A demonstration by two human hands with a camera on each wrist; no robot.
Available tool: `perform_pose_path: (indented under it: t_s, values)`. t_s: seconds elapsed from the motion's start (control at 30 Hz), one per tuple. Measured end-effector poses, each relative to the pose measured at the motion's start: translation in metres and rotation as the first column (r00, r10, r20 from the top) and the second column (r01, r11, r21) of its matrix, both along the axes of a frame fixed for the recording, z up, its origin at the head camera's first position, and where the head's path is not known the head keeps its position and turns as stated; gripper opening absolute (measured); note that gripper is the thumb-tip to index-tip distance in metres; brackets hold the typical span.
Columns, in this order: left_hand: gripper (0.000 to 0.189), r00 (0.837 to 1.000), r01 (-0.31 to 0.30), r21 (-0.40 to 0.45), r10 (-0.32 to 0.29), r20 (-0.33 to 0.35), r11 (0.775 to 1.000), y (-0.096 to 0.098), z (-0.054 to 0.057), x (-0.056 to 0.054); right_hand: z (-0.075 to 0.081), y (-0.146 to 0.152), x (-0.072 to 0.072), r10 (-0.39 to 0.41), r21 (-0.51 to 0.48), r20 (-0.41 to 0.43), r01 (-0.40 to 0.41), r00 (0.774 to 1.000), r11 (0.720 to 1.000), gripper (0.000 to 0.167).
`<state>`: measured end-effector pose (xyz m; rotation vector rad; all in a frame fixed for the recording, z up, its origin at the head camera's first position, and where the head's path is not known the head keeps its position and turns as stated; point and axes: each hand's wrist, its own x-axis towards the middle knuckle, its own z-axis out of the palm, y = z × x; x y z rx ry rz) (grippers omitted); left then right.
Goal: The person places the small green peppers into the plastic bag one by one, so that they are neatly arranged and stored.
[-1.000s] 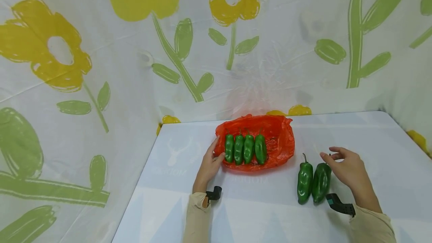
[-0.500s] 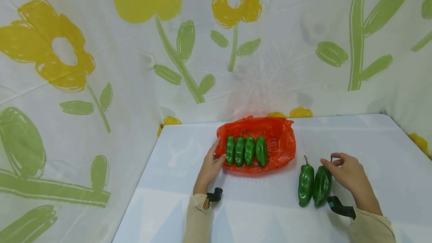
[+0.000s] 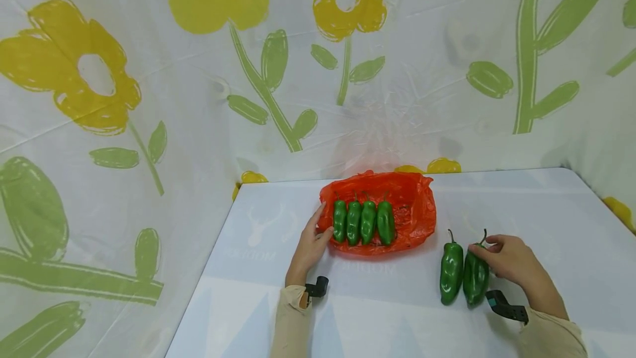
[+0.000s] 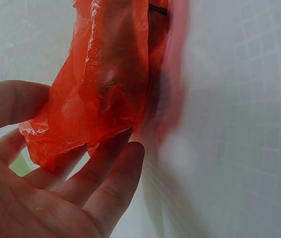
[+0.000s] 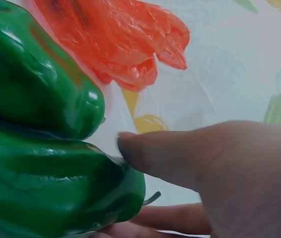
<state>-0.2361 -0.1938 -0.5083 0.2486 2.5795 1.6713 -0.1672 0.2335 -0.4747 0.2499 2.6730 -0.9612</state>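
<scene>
In the head view my left hand [image 3: 312, 242] holds the left end of a red plastic bag [image 3: 414, 220], spread like a shallow basket. The left wrist view shows the thumb on one side of the red plastic [image 4: 101, 99] and the fingers on the other. Several green peppers [image 3: 354, 222] lie side by side inside it, stems away from me. On the table to the right are two larger green peppers. My right hand [image 3: 512, 258] grips the stem end of the right one [image 3: 476, 278], thumb on top, fingers partly hidden. The left one [image 3: 451, 274] lies close beside it.
The white table [image 3: 377, 303] has pale printed patterns. Behind it and on the left hangs a white sheet [image 3: 427, 98] with yellow flowers and green leaves. The bag lies near the table's back edge.
My right hand has come down onto the right pepper and taken hold of its stem end; that pepper has turned slightly. The left hand stays at the bag.
</scene>
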Motion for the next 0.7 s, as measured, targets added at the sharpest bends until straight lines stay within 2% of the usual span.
perform_pose_path:
  t_s: [0.2, 0.7]
  values:
    - [0.068, 1.0, 0.003, -0.001, -0.003, 0.0, 1.0, -0.0003, -0.0007, 0.0007, -0.0005, -0.0001, -0.0013, 0.059, -0.047, 0.066, -0.056, 0.996, 0.997, 0.083]
    - [0.067, 1.0, 0.009, 0.029, -0.008, -0.022, 1.0, 0.0012, -0.0013, -0.0001, -0.0027, 0.0, -0.0013, 0.07, -0.079, 0.149, -0.058, 0.986, 0.995, 0.094]
